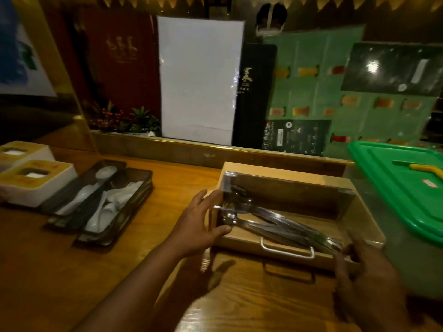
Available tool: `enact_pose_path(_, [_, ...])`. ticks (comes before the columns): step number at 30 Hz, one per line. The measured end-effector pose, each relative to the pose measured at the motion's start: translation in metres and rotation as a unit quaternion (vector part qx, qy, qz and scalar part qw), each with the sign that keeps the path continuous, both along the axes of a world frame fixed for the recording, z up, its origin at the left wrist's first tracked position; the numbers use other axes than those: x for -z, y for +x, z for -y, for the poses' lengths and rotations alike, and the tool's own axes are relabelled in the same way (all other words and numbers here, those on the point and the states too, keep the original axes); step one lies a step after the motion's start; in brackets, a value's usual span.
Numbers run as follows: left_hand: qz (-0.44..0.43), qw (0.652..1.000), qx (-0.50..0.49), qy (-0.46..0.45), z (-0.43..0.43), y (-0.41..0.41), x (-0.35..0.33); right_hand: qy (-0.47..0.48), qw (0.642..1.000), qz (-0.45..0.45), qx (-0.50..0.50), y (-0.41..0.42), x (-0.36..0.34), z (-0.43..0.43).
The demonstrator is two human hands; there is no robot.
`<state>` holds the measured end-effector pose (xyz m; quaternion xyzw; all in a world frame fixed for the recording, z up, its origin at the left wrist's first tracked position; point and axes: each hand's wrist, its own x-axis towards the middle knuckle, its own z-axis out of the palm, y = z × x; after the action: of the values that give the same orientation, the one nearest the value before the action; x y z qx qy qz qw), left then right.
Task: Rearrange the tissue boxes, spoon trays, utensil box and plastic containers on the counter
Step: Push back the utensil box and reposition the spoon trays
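A wooden utensil box (282, 174) with a clear lid and a metal handle holds several steel utensils (275, 224) at the counter's middle. My left hand (200, 220) grips its left end, thumb on the front corner. My right hand (364, 276) holds its front right corner. Two dark spoon trays (141, 185) with white ceramic spoons lie to the left. Beyond them stand two white and yellow tissue boxes (36, 180). A clear plastic container with a green lid (393, 173) stands at the right, touching the box.
The wooden counter (72, 259) stretches toward me. A raised gold ledge (167, 144) runs along the back, with menus, a white sheet and a small plant (141, 118) propped behind it.
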<state>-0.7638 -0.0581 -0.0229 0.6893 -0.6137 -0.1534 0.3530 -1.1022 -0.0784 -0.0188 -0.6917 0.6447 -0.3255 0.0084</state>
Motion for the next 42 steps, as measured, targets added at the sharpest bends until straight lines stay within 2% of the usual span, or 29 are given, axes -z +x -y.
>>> enact_pose_path(3, [0.0,1.0,-0.013,0.006,-0.017,0.033,0.006,-0.051,0.994,0.042,-0.09,0.054,0.011,-0.02])
enact_pose_path(10, [0.063,0.996,-0.066,-0.002,-0.046,0.148,0.001,0.062,0.96,0.033,-0.27,0.204,0.032,-0.064])
enact_pose_path(16, [0.096,0.992,-0.085,0.001,-0.061,0.263,0.002,0.141,0.929,0.014,-0.341,0.374,0.041,-0.077])
enact_pose_path(20, [0.116,0.989,-0.087,-0.004,-0.063,0.303,0.005,0.153,0.927,-0.032,-0.34,0.452,0.048,-0.082])
enact_pose_path(26, [0.112,0.993,-0.041,0.015,-0.061,0.317,0.015,0.107,0.946,-0.127,-0.278,0.458,0.054,-0.083])
enact_pose_path(31, [0.114,0.993,-0.016,-0.018,-0.05,0.296,0.024,0.11,0.954,-0.136,-0.243,0.423,0.053,-0.085])
enact_pose_path(34, [0.072,0.997,-0.016,-0.029,-0.036,0.276,0.032,0.115,0.96,-0.133,-0.219,0.394,0.05,-0.087])
enact_pose_path(39, [-0.025,0.999,-0.018,0.03,-0.015,0.235,0.042,0.107,0.974,-0.125,-0.159,0.349,0.053,-0.091])
enact_pose_path(42, [-0.056,0.998,-0.008,0.03,-0.006,0.209,0.041,0.101,0.978,-0.132,-0.123,0.332,0.054,-0.093])
